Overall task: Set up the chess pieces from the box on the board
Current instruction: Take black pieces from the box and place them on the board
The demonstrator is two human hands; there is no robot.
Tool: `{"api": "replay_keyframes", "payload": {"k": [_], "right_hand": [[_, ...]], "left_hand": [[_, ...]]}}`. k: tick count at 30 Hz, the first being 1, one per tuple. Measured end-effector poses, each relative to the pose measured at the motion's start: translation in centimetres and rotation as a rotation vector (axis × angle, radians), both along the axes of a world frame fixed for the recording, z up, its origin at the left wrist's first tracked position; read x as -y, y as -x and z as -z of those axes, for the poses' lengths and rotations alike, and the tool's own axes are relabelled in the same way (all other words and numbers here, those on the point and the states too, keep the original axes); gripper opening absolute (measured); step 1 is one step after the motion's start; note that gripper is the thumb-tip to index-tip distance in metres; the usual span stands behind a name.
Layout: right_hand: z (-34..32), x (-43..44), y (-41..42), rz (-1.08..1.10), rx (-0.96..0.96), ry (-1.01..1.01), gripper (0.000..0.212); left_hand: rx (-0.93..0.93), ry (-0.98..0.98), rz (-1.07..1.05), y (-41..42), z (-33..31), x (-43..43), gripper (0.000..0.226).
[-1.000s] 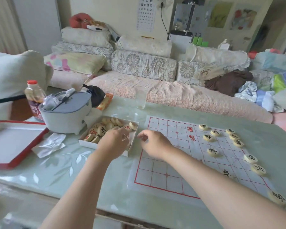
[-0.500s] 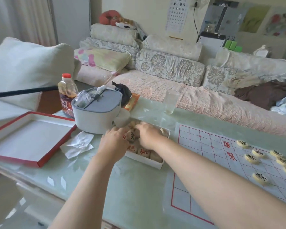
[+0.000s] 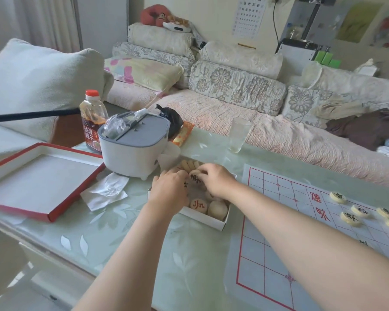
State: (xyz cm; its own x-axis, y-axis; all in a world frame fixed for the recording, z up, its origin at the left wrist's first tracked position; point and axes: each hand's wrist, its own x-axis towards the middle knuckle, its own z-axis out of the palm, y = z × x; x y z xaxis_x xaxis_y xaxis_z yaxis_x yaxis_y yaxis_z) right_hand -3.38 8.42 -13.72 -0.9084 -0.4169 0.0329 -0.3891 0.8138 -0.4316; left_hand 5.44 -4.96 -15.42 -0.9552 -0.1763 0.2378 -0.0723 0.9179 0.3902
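Both hands reach into the white box (image 3: 213, 222) of chess pieces, just beside the board (image 3: 267, 243). The right hand (image 3: 216, 178) pinches a dark-lettered disc (image 3: 195, 176) by its rim, the best hold, since it is probably light, hard and slippery. The left hand (image 3: 169, 191) curls inward, its grip hidden.

Beyond the far edge of my table (image 3: 189, 254) runs a sofa (image 3: 279, 135) in soft daylight, floral cushions (image 3: 236, 86) against a cream wall (image 3: 211, 19) with an eye chart (image 3: 249, 16), dark clothes (image 3: 364, 129) heaped at its right end, a big pillow (image 3: 38, 86) and curtains (image 3: 32, 21) off the left edge.
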Motion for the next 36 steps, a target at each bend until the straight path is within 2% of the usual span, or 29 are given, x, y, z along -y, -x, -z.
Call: {"api": "replay_keyframes", "payload": {"k": [4,11,17,22,26,32,36], "right_hand": [[-0.3,-1.3,-0.4,0.007,0.052,0.18,0.026],[-1.3,-3.3,-0.9,0.005,0.062,0.289,0.034],[-2.8,-7.5,-2.2,0.065,0.022,0.402,0.033],[-3.1,-14.6,-5.1,0.155,0.094,0.359,0.035],[-2.4,-20.8,-7.5,0.238,0.161,0.208,0.031],[-1.2,-27.6,-11.3,0.286,0.186,0.064,0.036],[-0.2,-29.5,-13.4,0.254,0.121,-0.101,0.035]], "left_hand": [[-0.014,-0.081,0.01,0.1,-0.2,-0.6,0.036],[-0.084,-0.31,-0.053,0.3,-1.0,-1.4,0.03],[-0.192,-0.373,0.009,0.1,-2.7,-4.4,0.034],[-0.188,-0.339,0.172,-0.3,-3.4,-10.0,0.033],[-0.108,-0.332,0.28,-1.2,-3.5,-14.9,0.032],[0.13,-0.255,0.484,-3.1,-3.2,-21.1,0.037],[0.211,-0.152,0.49,-3.2,-2.4,-23.5,0.031]]}}
